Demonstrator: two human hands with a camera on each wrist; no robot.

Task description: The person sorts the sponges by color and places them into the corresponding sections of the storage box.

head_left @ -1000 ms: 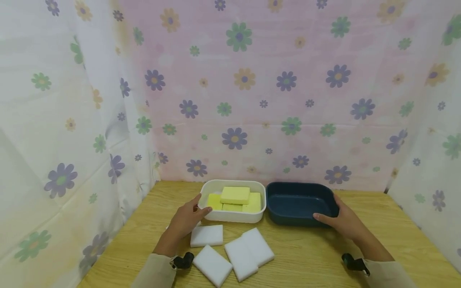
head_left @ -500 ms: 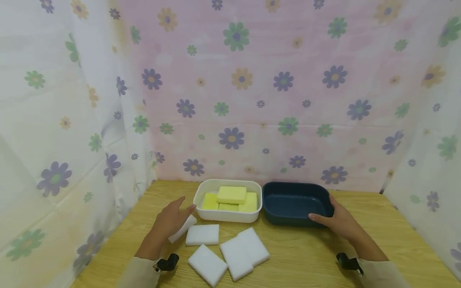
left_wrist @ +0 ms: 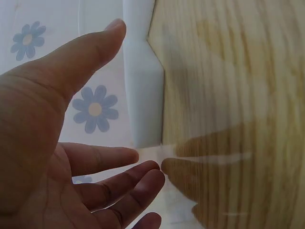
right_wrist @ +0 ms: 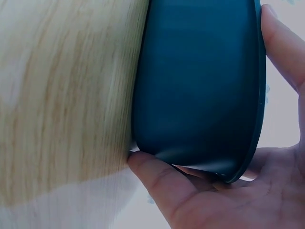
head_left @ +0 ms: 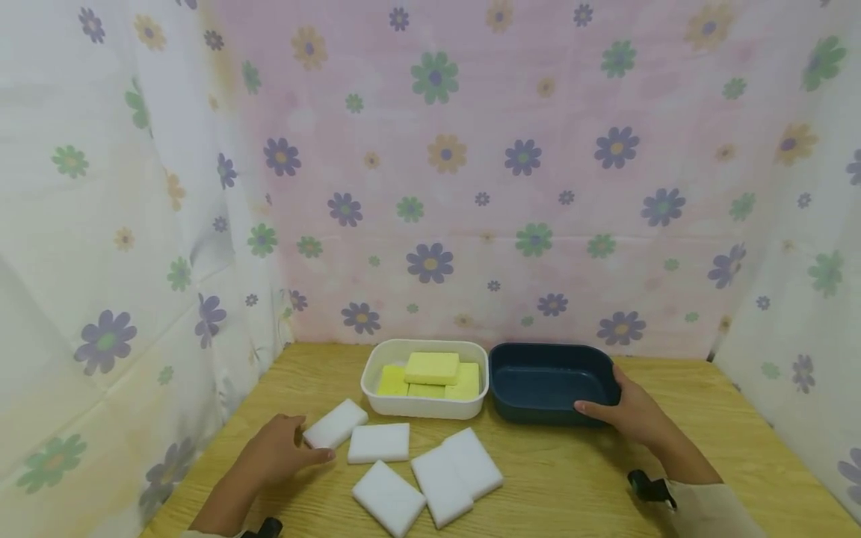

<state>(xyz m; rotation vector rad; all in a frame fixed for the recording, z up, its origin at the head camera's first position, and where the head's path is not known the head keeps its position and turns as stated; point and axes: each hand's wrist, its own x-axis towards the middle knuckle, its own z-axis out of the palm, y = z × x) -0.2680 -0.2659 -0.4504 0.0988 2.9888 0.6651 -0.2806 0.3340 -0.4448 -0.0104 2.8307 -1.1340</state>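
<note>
My left hand (head_left: 274, 450) is spread low over the table at the left, its thumb and fingers on either side of the near end of a white sponge (head_left: 335, 424). In the left wrist view the fingertips stop short of that white sponge (left_wrist: 144, 95), with nothing held. At the right, my right hand (head_left: 634, 415) grips the right end of a dark blue plastic basin (head_left: 538, 413). The right wrist view shows the thumb at the rim and fingers wrapped round the end of the dark blue basin (right_wrist: 198, 86).
A white basin (head_left: 425, 408) with several yellow sponges (head_left: 432, 368) stands left of the dark blue one. More white sponges (head_left: 379, 442) lie in front on the wooden table (head_left: 558, 486), two of them overlapping. A flowered curtain (head_left: 471, 246) rises behind the table.
My left hand has let go of the white basin's left end and come down and left, near the leftmost white sponge. My right hand keeps its hold on the dark blue basin.
</note>
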